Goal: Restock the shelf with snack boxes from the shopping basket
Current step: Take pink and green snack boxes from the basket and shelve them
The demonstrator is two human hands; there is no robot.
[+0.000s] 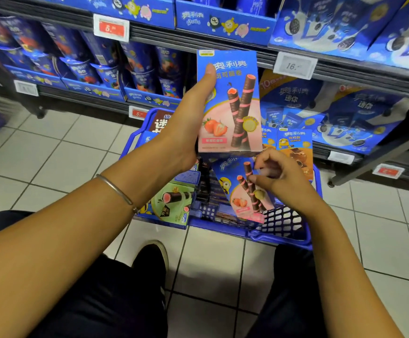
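My left hand grips a blue strawberry wafer-roll box upright above the blue shopping basket, thumb laid up its front face. My right hand hovers lower, fingers curled, fingertips touching a second strawberry wafer-roll box that leans tilted inside the basket. A green box lies at the basket's left side, orange boxes stand at its far right and a brown box at the back. The shelf with blue snack packs runs behind.
The basket stands on a white tiled floor in front of low shelves full of blue cups and large blue cookie packs. Price tags hang on the shelf rails. My shoe and dark trousers are below the basket.
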